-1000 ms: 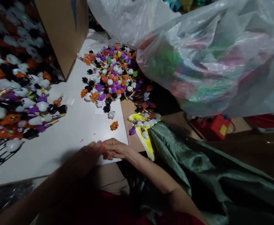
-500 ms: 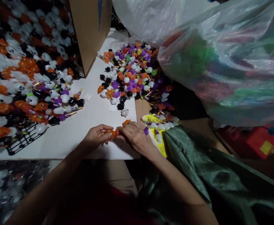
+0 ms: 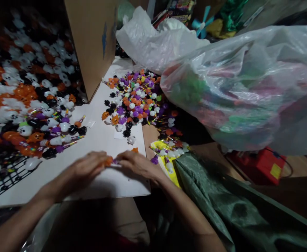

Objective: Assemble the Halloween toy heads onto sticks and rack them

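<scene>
Over the white tabletop [image 3: 95, 190], my left hand [image 3: 87, 166] is closed around a small orange plastic figure [image 3: 108, 161], its fingers blurred and covering most of it. My right hand [image 3: 136, 162] pinches the purple end piece [image 3: 115, 161] joined to that figure; a thin pale strip shows just below. Another orange figure [image 3: 134, 150] shows just behind the right hand. Further back is a white figure [image 3: 131, 140], in front of a heap of small tubes with orange, purple, white and black tops [image 3: 137, 101].
A cardboard box [image 3: 90, 45] at left spills ghost and pumpkin figures [image 3: 24, 94]. Near the left edge is a black grid basket [image 3: 7, 176]. Large clear plastic bags [image 3: 242, 94] bulge at right, above a red box [image 3: 266, 166]. Green sheeting [image 3: 208, 189] hangs beside a yellow packet [image 3: 173, 171].
The view has shifted, showing more of the background. Both hands have moved left in the picture with the orange figure, and the left fingers now cover more of it.
</scene>
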Demonstrator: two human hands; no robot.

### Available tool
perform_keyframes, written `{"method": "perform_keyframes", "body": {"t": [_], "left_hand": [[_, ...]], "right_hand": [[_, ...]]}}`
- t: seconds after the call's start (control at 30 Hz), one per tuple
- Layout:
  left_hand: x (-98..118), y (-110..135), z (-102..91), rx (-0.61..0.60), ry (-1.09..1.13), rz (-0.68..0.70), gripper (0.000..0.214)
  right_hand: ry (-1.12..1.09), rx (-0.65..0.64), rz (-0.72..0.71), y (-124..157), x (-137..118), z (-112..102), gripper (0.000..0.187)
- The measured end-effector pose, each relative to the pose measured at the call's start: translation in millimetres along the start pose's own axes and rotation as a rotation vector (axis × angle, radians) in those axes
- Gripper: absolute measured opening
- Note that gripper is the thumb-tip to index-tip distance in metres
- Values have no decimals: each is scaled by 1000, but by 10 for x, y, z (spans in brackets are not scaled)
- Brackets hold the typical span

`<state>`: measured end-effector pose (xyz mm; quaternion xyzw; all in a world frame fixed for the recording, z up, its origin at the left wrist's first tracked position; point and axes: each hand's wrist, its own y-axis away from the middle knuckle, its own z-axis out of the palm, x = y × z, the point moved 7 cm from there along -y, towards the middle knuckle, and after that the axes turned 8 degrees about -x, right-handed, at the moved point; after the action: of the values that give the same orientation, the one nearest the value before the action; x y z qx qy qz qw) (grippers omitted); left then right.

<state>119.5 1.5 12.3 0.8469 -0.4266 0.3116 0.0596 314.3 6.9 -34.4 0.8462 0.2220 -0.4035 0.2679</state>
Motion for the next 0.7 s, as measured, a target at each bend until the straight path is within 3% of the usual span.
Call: {"method": "perform_keyframes", "body": {"t": [0.13, 0.2, 0.27, 0.33, 0.43, 0.57, 0.67, 0.7], "left_hand": [[-786, -26, -859, 248, -449, -418, 21], [-1055, -284, -1035, 302, -466, -528, 16], [-1217, -792, -885, 213, -267, -485, 14], [-1296, -1312, -648, 186, -211, -484, 14], [-1446, -1753, -218, 113, -102, -646, 10], [-1404, -1684, 132, 49, -96, -681, 19], [-1309, -1477, 201, -13, -124, -696, 3], [-1284, -1443, 178, -19, -135, -700, 9]], "right_hand": [[466, 438, 379, -115, 553, -1025, 25], [581, 494, 544, -228, 831, -1321, 27], [652, 516, 638, -366, 999, -1443, 30], [693, 557, 686, -473, 1051, -1460, 29], [705, 591, 727, -536, 1049, -1434, 29], [601, 536, 768, -530, 1121, -1476, 39], [558, 518, 764, -566, 1154, -1542, 38], [555, 516, 763, -586, 1160, -1556, 38]]}}
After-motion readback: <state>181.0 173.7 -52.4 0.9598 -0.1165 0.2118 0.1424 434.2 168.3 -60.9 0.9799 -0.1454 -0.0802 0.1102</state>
